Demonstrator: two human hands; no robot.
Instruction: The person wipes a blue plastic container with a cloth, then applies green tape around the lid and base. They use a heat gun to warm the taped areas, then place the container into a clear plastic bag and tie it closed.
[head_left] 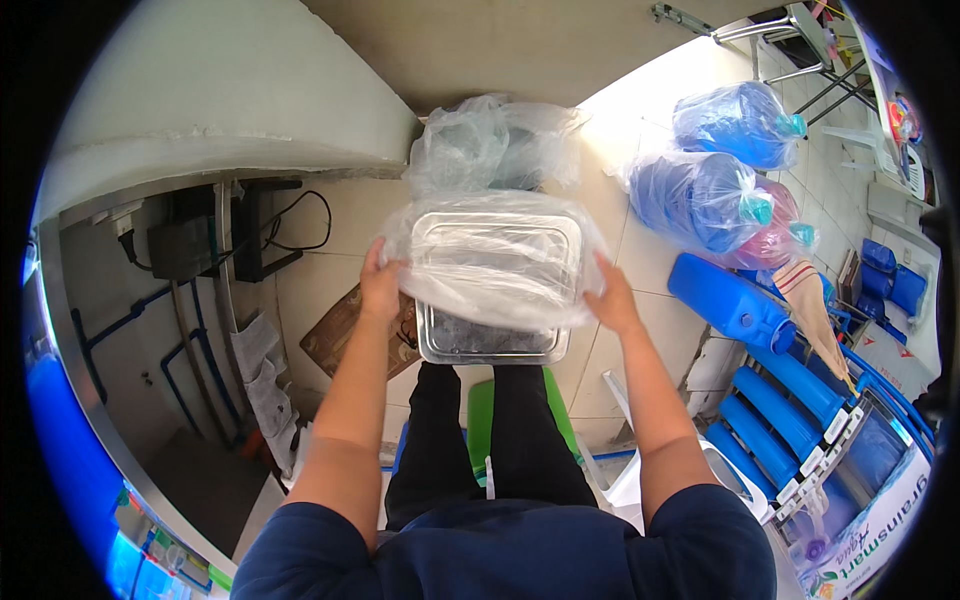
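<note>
In front of my legs is a shiny rectangular metal tray with rounded corners. A clear plastic bag covers its far part, while the near end sticks out of the bag. My left hand is closed on the bag's left edge, and my right hand grips the right edge, thumb inward. Through the film the tray's far rim still shows. Whether any finger also touches the tray I cannot tell.
Beyond the tray stand bagged containers. Wrapped blue water jugs lie to the right, near a blue jerrycan and blue filter housings. A brown mat is at left, beside a counter with cables and pipes. A green seat shows between my legs.
</note>
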